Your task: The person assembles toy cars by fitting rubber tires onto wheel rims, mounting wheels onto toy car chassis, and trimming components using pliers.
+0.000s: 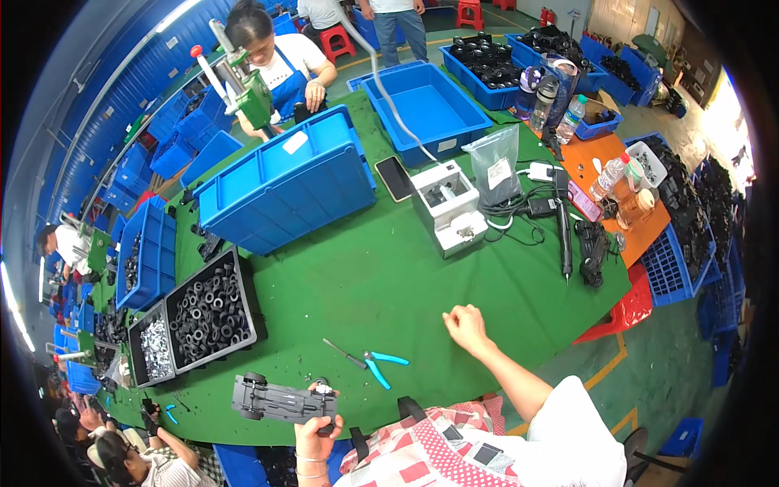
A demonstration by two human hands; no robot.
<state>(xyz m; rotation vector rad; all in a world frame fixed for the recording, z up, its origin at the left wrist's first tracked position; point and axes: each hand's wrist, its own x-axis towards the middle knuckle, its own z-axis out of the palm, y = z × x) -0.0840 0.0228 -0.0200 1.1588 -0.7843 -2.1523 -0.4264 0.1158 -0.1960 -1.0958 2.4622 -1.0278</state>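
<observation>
A dark grey toy car chassis [282, 403], underside showing, is gripped in my left hand [312, 440] at the table's near edge. Black wheels sit at its far-left end, and another wheel shows by my fingers. My right hand [466, 329] hovers over the green cloth with fingers curled closed; whatever is in them, if anything, is hidden. Between my hands lie blue-handled cutting pliers [378, 367] and a slim, pointed tool [342, 352]. To the left, a black two-part tray [251, 297] holds many black rubber tyres [209, 312] and small silvery parts [154, 347].
A tilted blue crate [296, 191] and a white box-shaped machine [451, 219] stand across the table. At right are an electric screwdriver [565, 243], cables, black parts [593, 253] and bottles [571, 120]. A co-worker [284, 61] sits opposite beside a green hand press [253, 99].
</observation>
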